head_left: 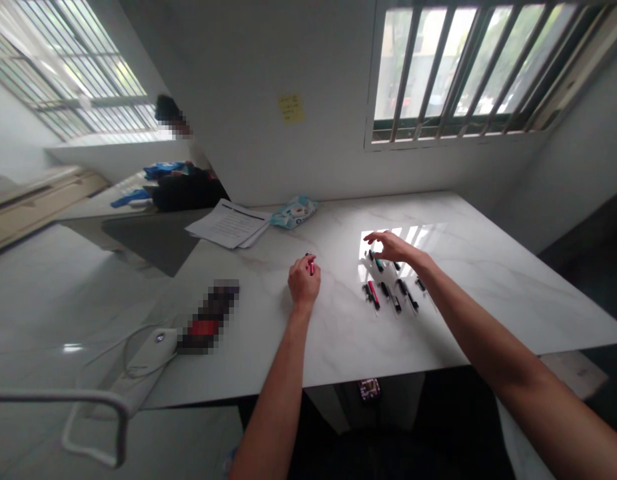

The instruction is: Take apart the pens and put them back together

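My left hand point(304, 281) is closed around a small shiny pink pen-like piece point(311, 268), mostly hidden by the fingers. To the right, my right hand point(388, 245) reaches over the table with its fingers apart and curved, just above a green and black pen-like piece point(378, 263). Nothing shows between those fingers. Nearer to me lie a pink and black pen-like piece point(373, 293) and several black ones, among them a black pen-like piece point(407, 295). Part of this group is hidden behind my right hand and forearm.
The white marbled table point(338, 347) also bears papers point(231, 223), a blue soft packet point(294, 212), a blurred-out dark and red object point(208, 320) and a white power strip point(153, 350) with a cable. A person point(188, 150) is at the far left.
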The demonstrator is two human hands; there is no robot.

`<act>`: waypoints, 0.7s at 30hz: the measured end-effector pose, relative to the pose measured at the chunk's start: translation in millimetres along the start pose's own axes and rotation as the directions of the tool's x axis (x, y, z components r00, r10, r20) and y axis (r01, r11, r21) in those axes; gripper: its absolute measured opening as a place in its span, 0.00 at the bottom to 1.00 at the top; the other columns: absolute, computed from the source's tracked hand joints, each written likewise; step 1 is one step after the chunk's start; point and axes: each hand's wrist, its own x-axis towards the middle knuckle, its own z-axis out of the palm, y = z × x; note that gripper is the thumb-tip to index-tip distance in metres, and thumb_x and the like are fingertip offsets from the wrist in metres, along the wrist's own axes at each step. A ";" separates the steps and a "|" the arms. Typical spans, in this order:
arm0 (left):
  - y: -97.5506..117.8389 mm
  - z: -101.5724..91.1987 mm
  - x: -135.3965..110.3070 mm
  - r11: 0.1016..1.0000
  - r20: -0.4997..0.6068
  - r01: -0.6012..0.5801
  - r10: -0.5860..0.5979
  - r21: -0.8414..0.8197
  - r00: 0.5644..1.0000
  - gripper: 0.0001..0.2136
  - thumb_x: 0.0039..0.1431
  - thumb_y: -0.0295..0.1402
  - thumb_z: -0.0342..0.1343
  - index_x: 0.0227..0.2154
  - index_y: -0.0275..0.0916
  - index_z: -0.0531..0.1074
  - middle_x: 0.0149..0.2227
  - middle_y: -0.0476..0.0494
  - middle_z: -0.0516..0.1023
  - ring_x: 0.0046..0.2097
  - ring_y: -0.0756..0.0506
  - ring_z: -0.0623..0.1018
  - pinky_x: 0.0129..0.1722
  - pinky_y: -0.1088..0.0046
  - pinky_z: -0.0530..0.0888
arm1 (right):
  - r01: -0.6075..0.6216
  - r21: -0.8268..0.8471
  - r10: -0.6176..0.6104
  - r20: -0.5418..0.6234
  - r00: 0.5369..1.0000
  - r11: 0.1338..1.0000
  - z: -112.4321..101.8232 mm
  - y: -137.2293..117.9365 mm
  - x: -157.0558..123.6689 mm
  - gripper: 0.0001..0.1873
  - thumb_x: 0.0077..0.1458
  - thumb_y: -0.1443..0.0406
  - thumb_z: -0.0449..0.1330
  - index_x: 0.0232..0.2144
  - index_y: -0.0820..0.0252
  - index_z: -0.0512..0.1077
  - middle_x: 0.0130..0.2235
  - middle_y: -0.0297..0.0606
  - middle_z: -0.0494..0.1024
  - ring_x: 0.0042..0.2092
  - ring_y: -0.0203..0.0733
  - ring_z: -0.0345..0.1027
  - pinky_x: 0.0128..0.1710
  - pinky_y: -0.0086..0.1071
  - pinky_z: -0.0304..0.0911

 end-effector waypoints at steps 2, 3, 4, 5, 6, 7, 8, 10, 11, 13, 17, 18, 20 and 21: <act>1.7 0.9 -1.3 1.000 0.007 -0.011 0.011 -0.011 1.000 0.13 0.60 0.26 0.55 0.44 0.42 0.80 0.45 0.39 0.83 0.47 0.39 0.80 0.54 0.61 0.73 | -0.004 0.000 0.004 0.055 0.998 1.000 -0.5 9.4 -4.6 0.32 0.47 0.76 0.67 0.56 0.58 0.77 0.50 0.41 0.83 0.34 0.38 0.70 0.43 0.32 0.64; 2.1 1.2 -1.8 1.000 0.012 -0.013 0.013 -0.016 1.000 0.13 0.60 0.26 0.56 0.44 0.42 0.80 0.45 0.39 0.83 0.47 0.39 0.80 0.54 0.60 0.73 | -0.002 0.004 0.002 0.071 0.997 1.000 0.4 12.0 -6.5 0.33 0.46 0.76 0.68 0.56 0.57 0.77 0.51 0.41 0.83 0.33 0.38 0.70 0.41 0.31 0.64; 2.6 1.5 -2.2 1.000 0.015 -0.014 0.014 -0.020 1.000 0.13 0.59 0.26 0.56 0.44 0.42 0.80 0.45 0.39 0.83 0.47 0.39 0.80 0.54 0.60 0.73 | 0.003 0.006 -0.004 0.076 0.997 1.000 1.6 13.7 -8.1 0.33 0.46 0.75 0.68 0.56 0.57 0.77 0.51 0.41 0.83 0.35 0.38 0.70 0.41 0.31 0.64; 3.0 1.7 -2.4 1.000 0.016 -0.014 0.014 -0.022 1.000 0.13 0.59 0.25 0.56 0.44 0.42 0.80 0.45 0.39 0.83 0.47 0.39 0.80 0.54 0.60 0.73 | 0.011 0.004 -0.011 0.073 0.997 1.000 2.7 14.5 -9.5 0.33 0.46 0.75 0.69 0.56 0.57 0.77 0.52 0.42 0.82 0.37 0.40 0.71 0.43 0.31 0.64; 3.6 1.8 -2.5 1.000 0.017 -0.015 0.015 -0.022 1.000 0.13 0.59 0.25 0.56 0.44 0.42 0.80 0.45 0.39 0.83 0.47 0.39 0.80 0.54 0.60 0.73 | 0.018 -0.005 -0.018 0.065 0.998 1.000 3.7 14.7 -10.6 0.33 0.46 0.75 0.69 0.56 0.56 0.77 0.52 0.42 0.82 0.40 0.41 0.72 0.44 0.32 0.64; 4.2 1.8 -2.6 1.000 0.019 -0.015 0.016 -0.020 1.000 0.13 0.59 0.25 0.56 0.44 0.41 0.80 0.44 0.39 0.83 0.47 0.39 0.80 0.54 0.60 0.73 | 0.025 -0.018 -0.024 0.057 0.998 1.000 4.3 14.6 -11.4 0.32 0.46 0.74 0.69 0.56 0.56 0.78 0.52 0.42 0.82 0.43 0.43 0.72 0.46 0.33 0.65; 4.9 1.9 -2.6 1.000 0.023 -0.015 0.015 -0.014 1.000 0.13 0.59 0.25 0.56 0.44 0.41 0.80 0.44 0.39 0.83 0.47 0.39 0.80 0.54 0.61 0.73 | 0.032 -0.035 -0.030 0.054 0.998 0.999 4.5 14.2 -12.0 0.31 0.46 0.73 0.69 0.54 0.55 0.78 0.52 0.42 0.81 0.45 0.45 0.72 0.48 0.34 0.65; 6.1 1.9 -2.5 1.000 0.034 -0.013 0.012 0.002 0.999 0.13 0.60 0.25 0.56 0.44 0.40 0.80 0.45 0.40 0.83 0.47 0.40 0.79 0.54 0.61 0.73 | 0.049 -0.070 -0.045 0.058 0.997 0.996 4.3 13.2 -12.6 0.25 0.48 0.70 0.70 0.50 0.54 0.80 0.51 0.41 0.81 0.47 0.47 0.72 0.50 0.37 0.65; 6.5 1.9 -2.5 1.000 0.039 -0.012 0.011 0.011 0.999 0.13 0.60 0.26 0.55 0.44 0.40 0.80 0.45 0.40 0.83 0.47 0.40 0.79 0.54 0.62 0.73 | 0.056 -0.084 -0.051 0.059 0.997 0.995 4.0 12.9 -12.6 0.22 0.48 0.69 0.71 0.48 0.54 0.81 0.50 0.41 0.81 0.47 0.47 0.72 0.50 0.37 0.65; 6.7 2.1 -2.4 1.000 0.042 -0.012 0.011 0.024 0.999 0.12 0.61 0.26 0.55 0.44 0.40 0.80 0.45 0.40 0.83 0.47 0.40 0.79 0.54 0.62 0.73 | 0.069 -0.097 -0.063 0.065 0.996 0.993 4.0 12.6 -12.3 0.16 0.50 0.66 0.71 0.44 0.54 0.83 0.46 0.40 0.82 0.47 0.48 0.72 0.49 0.38 0.65; 5.3 2.8 -2.6 0.999 0.031 -0.026 0.025 0.030 0.999 0.12 0.61 0.26 0.55 0.44 0.40 0.80 0.45 0.40 0.83 0.47 0.40 0.79 0.54 0.62 0.73 | 0.060 -0.086 -0.053 0.078 0.995 0.994 8.2 14.8 -11.0 0.09 0.52 0.67 0.69 0.38 0.54 0.84 0.38 0.35 0.85 0.43 0.46 0.74 0.45 0.34 0.65; 4.9 3.0 -2.7 0.999 0.027 -0.030 0.029 0.027 0.999 0.12 0.61 0.26 0.55 0.44 0.40 0.80 0.45 0.40 0.83 0.47 0.39 0.79 0.54 0.62 0.73 | 0.055 -0.082 -0.048 0.080 0.996 0.995 10.0 15.6 -10.9 0.08 0.52 0.67 0.69 0.37 0.54 0.84 0.37 0.34 0.85 0.41 0.45 0.75 0.44 0.33 0.65; 4.0 3.4 -2.9 0.999 0.020 -0.036 0.036 0.019 0.999 0.12 0.61 0.26 0.55 0.44 0.40 0.81 0.44 0.40 0.83 0.47 0.39 0.79 0.54 0.61 0.73 | 0.047 -0.078 -0.040 0.083 0.996 0.996 13.4 17.0 -11.1 0.08 0.53 0.69 0.67 0.36 0.54 0.84 0.36 0.34 0.85 0.39 0.43 0.76 0.43 0.32 0.65; 3.6 3.6 -3.0 0.999 0.019 -0.037 0.037 0.016 0.999 0.12 0.61 0.26 0.55 0.43 0.40 0.81 0.44 0.40 0.83 0.47 0.39 0.79 0.54 0.61 0.73 | 0.044 -0.079 -0.037 0.084 0.996 0.996 15.0 17.3 -11.5 0.08 0.53 0.70 0.66 0.35 0.55 0.84 0.36 0.34 0.85 0.39 0.43 0.76 0.43 0.32 0.65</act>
